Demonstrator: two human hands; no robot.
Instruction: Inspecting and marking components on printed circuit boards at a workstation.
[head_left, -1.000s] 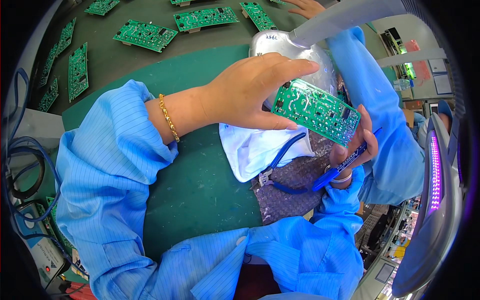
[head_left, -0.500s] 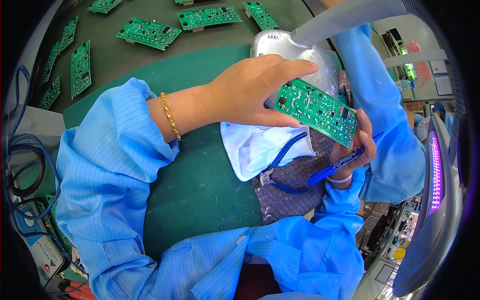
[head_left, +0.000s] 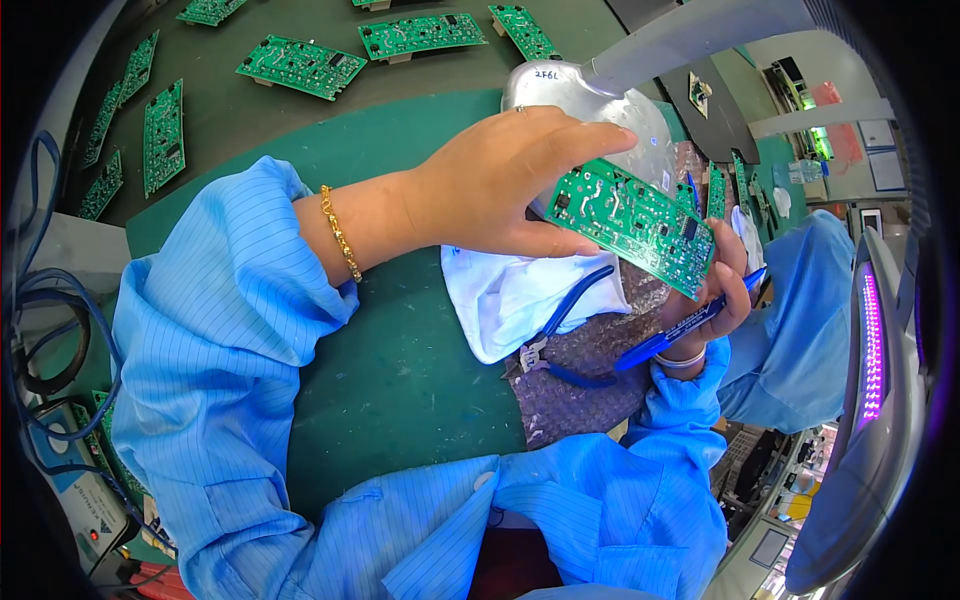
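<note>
A green circuit board [head_left: 640,222], its face dotted with solder points and small parts, is held tilted between my two hands above the bench. My left hand [head_left: 490,175] grips its left end, with the thumb along the lower edge; some of the fingers are hidden behind it. At the other end, my right hand [head_left: 732,290] holds the board's right edge and also keeps a blue marker pen [head_left: 660,345] across its fingers. Below lie a white cloth [head_left: 485,300] and blue-handled cutting pliers [head_left: 535,352], partly over bubble wrap [head_left: 570,410].
Beyond the green mat [head_left: 370,400], several circuit boards [head_left: 300,67] rest on a dark surface. A silver lamp head [head_left: 545,90] on a grey arm [head_left: 700,45] stands close behind my hands. At right are a co-worker's blue sleeve [head_left: 790,320] and a purple-lit lamp [head_left: 872,350].
The co-worker's arm has drawn back from the upper right, uncovering a black plate and more boards there. The far boards have shifted slightly right. My hands have hardly moved.
</note>
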